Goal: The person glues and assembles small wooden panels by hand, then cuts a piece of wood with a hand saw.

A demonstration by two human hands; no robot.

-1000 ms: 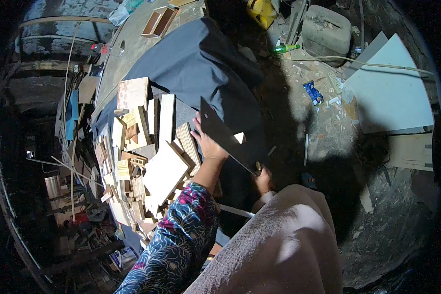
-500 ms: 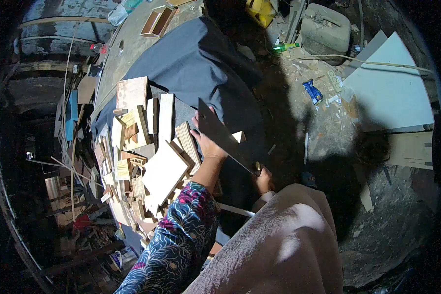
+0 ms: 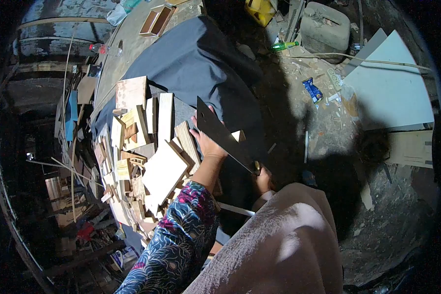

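Note:
A handsaw (image 3: 219, 132) slants over the dark cloth, its toothed edge on the lower left. My right hand (image 3: 264, 180) is closed round its handle, close to my body. Behind the blade's far part is my left hand (image 3: 209, 146), its fingers showing past both edges of the metal; the blade appears to rest against it and hides the palm. A small pale wood piece (image 3: 238, 136) sticks out just right of the blade. Left of my left hand lie a ridged wood strip (image 3: 187, 147) and a bright square board (image 3: 165, 172).
Wood offcuts (image 3: 132, 132) are heaped on the left of the cloth-covered table (image 3: 181, 56). A divided wooden box (image 3: 157, 22) and a clear bottle (image 3: 105, 49) lie farther off. On the right, the littered floor holds a blue wrapper (image 3: 312, 90), green bottle (image 3: 285, 46) and white panel (image 3: 394, 85).
The saw blade has tilted slightly, so its teeth show more plainly now. Both hands stay in nearly the same place.

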